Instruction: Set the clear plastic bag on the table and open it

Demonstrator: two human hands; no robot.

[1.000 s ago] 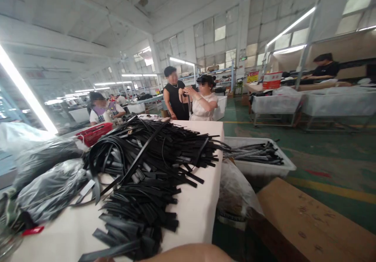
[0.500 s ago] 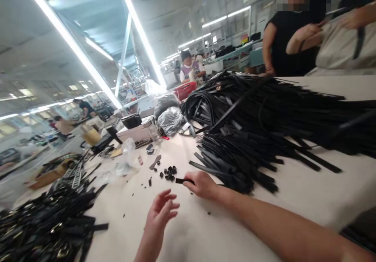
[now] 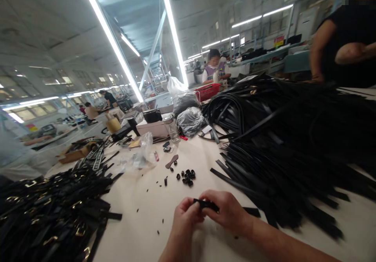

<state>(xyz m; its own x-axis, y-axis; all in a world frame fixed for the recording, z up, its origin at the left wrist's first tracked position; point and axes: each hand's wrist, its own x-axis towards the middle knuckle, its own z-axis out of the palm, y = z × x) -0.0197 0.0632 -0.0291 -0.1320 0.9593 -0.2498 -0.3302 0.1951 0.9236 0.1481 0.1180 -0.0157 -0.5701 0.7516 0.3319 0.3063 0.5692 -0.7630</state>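
- While both hands meet low at the table's (image 3: 164,215) near edge, the left hand (image 3: 183,219) pinches one end of a black strap (image 3: 207,204), fingers curled closed on it.
- Right hand (image 3: 227,211) is closed on the same strap from the other side; the strap's far end lies on the table.
- Small black loops (image 3: 186,176) lie scattered just beyond the hands.
- Loose strap pile (image 3: 293,144) fills the right side.
- Buckled strap pile (image 3: 53,211) lies at left.
- Clear jar (image 3: 171,127) stands farther back.
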